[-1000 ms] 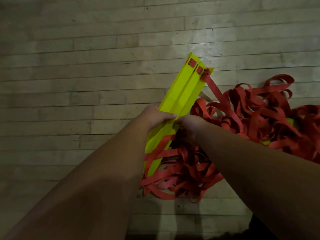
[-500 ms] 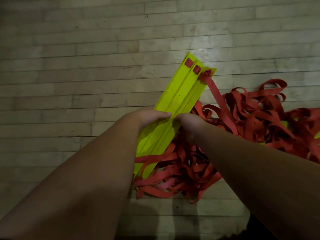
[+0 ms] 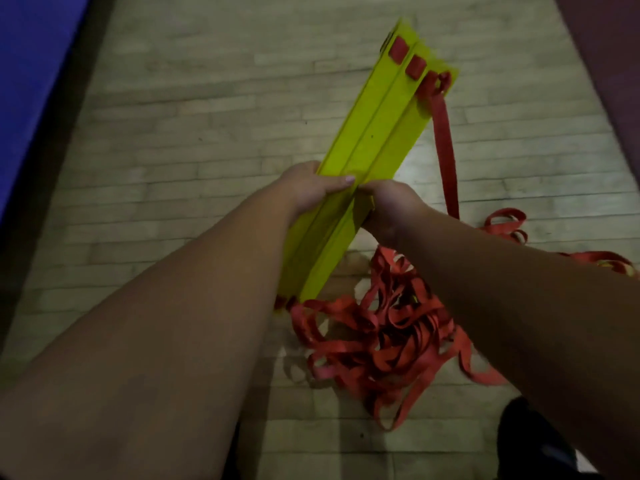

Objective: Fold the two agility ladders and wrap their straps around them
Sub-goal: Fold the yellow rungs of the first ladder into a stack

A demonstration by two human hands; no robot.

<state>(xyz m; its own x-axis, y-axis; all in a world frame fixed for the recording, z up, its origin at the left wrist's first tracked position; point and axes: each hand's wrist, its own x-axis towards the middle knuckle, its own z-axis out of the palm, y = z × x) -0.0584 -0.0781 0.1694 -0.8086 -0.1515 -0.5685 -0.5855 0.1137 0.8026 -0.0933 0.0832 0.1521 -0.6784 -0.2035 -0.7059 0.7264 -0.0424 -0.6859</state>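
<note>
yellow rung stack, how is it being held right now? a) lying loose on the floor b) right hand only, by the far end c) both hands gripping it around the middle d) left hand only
c: the left hand and right hand both clasp the yellow rung stack mid-length, lifted above the wooden floor, red straps dangling below.

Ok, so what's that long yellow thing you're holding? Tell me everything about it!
It is a stack of yellow ladder rungs, flat bright strips that look like plastic, bunched side by side with ridges between them. It tilts up and away over the wooden floor. The left hand and right hand grip its middle. Small red tabs mark its far end, where one red strap hangs down; more tangled red straps trail from its near end.
</note>
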